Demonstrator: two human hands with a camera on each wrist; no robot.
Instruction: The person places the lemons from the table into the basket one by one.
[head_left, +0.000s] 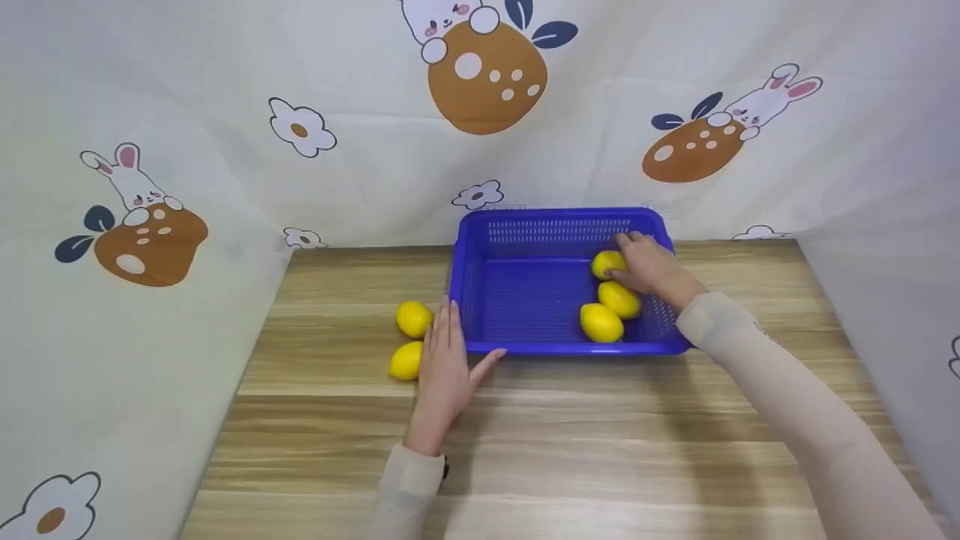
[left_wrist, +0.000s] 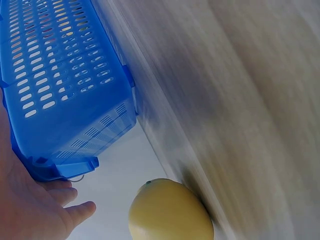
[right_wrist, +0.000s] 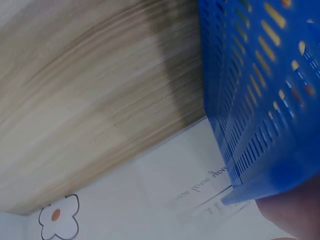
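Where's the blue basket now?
Head view, right of centre: the blue basket sits near the far edge of the wood-grain tabletop, left hand at its left side, right hand inside.

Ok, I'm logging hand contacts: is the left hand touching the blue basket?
Touching: the head view shows the left hand with its fingers against the blue basket's left rim.

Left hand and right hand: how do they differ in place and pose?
Place: the left hand is at the basket's near left corner, while the right hand is inside it.
Fingers: the left hand's are straight; the right hand's are curled round the farthest lemon.
Shared: both are bare and come from pale sleeves.
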